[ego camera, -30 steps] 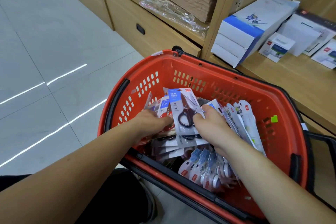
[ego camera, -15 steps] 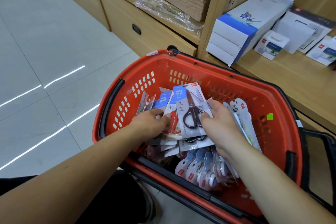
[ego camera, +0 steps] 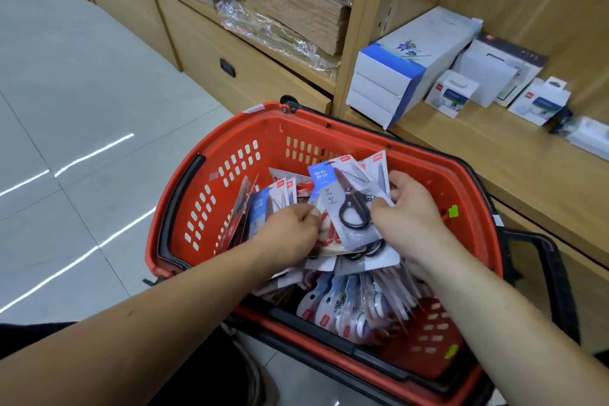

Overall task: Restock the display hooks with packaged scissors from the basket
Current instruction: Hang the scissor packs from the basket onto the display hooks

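Pinching one black-handled scissors pack (ego camera: 350,208), right hand (ego camera: 407,216) fingers (ego camera: 395,179) curled; left hand (ego camera: 290,232) grips red-handled pack (ego camera: 326,234); one basket (ego camera: 230,175).

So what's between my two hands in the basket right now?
A black-handled scissors pack, seen in the head view: your right hand pinches its right edge, and your left hand sits at its left edge.

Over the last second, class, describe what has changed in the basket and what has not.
The right hand has lifted the black-handled scissors pack higher, toward the far wall of the basket. The left hand still holds other packs beside it. The basket has not moved.
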Demonstrator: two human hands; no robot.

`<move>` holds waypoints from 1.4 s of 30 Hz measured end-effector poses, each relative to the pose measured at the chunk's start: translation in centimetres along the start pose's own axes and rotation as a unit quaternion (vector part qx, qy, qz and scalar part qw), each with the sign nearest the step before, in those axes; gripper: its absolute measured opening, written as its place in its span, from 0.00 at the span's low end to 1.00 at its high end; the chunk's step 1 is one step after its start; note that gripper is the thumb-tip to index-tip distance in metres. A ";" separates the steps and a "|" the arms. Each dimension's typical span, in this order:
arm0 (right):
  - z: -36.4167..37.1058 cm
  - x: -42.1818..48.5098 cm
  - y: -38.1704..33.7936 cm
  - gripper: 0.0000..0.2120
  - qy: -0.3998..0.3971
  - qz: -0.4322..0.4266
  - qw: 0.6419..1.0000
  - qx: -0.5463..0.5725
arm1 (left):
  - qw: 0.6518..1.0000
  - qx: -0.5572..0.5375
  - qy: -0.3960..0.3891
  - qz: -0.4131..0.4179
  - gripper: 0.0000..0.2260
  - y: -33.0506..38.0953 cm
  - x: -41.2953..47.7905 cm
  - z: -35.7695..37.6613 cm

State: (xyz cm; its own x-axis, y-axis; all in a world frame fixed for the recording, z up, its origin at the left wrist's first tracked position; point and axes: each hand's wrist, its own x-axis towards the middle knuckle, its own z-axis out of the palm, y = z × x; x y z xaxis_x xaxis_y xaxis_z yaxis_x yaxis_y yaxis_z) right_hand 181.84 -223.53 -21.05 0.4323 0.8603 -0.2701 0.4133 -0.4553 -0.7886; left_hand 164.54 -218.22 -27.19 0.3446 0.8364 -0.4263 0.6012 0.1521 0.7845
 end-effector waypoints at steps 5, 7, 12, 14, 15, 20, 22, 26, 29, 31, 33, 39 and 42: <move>-3.4 -1.4 0.1 0.29 0.061 -0.035 0.994 -0.081 | 0.993 0.077 -0.063 0.059 0.16 1.6 -0.8 1.5; -3.7 -2.6 0.6 0.32 0.082 -0.044 0.993 -0.077 | 0.992 0.085 -0.055 0.074 0.16 1.7 -0.5 1.7; -4.2 -5.0 1.1 0.27 0.150 -0.073 0.983 -0.071 | 0.993 0.040 -0.038 0.106 0.11 2.0 -0.7 2.3; -5.1 -5.5 1.5 0.27 0.187 -0.080 0.977 -0.058 | 0.994 0.054 -0.022 0.095 0.10 2.0 -0.4 2.1; -5.7 -5.6 1.7 0.27 0.205 -0.084 0.974 -0.039 | 0.993 0.079 -0.006 0.088 0.11 2.1 -0.4 1.9; -7.1 -5.7 1.9 0.29 0.219 -0.093 0.969 0.068 | 0.995 0.070 0.044 0.062 0.21 2.4 -0.5 1.7; -6.4 -5.7 1.9 0.20 0.199 -0.094 0.971 0.095 | 0.996 0.042 0.022 0.073 0.18 2.3 -0.7 2.2; -3.4 -4.5 1.6 0.20 0.139 -0.110 0.977 0.119 | 0.996 0.023 0.015 0.082 0.16 1.4 -1.1 1.4; -0.8 -2.7 1.5 0.21 0.108 -0.104 0.982 0.116 | 0.985 0.092 0.096 0.112 0.17 0.4 -1.2 -1.1; 0.7 -1.5 2.1 0.21 0.074 -0.092 0.987 0.110 | 0.974 0.182 0.102 0.091 0.17 -0.6 -1.0 -2.5; 1.6 -1.0 2.7 0.24 0.051 -0.066 0.992 0.097 | 0.964 0.260 0.044 0.023 0.25 -1.4 -0.9 -3.2; 2.0 -0.7 3.9 0.24 0.077 -0.038 0.990 0.115 | 0.962 0.268 -0.050 -0.026 0.58 -2.5 0.0 -3.1; 1.2 -0.3 4.4 0.25 0.105 -0.031 0.986 0.125 | 0.964 0.268 0.005 -0.002 0.45 -2.4 0.7 -2.5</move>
State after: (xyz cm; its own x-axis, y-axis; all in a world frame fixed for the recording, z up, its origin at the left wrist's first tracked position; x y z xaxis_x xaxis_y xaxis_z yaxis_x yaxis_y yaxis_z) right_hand 182.57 -225.51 -25.06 0.5798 0.8061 -0.1183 0.2450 -0.3110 -0.9183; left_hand 161.54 -216.65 -28.28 0.3355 0.8418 -0.4229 0.8894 -0.1351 0.4367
